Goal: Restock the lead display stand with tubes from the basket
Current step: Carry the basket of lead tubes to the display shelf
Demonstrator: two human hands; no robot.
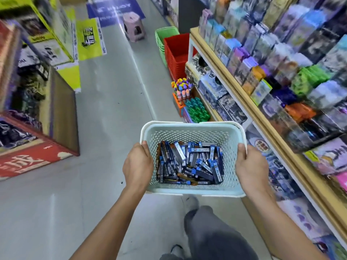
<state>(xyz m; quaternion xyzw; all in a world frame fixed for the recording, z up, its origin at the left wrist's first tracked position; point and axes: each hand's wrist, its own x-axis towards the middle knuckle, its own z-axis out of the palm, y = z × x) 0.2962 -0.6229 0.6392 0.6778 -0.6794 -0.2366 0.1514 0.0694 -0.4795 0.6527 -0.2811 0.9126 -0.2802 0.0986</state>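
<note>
You carry the basket (193,132) out in front of you at waist height over the aisle floor, your left hand (138,164) and right hand (250,166) each curled over a side rim, which keeps it level. Inside, dark blue lead tubes (189,162) lie jumbled in a loose heap, a few brown. Shelves (244,102) stand on your right; no lead stand can be made out.

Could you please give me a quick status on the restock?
Left hand and right hand gripping pale blue perforated plastic basket. Blue and brown lead tubes piled inside. Aisle ahead open; pink plastic stool far down.
</note>
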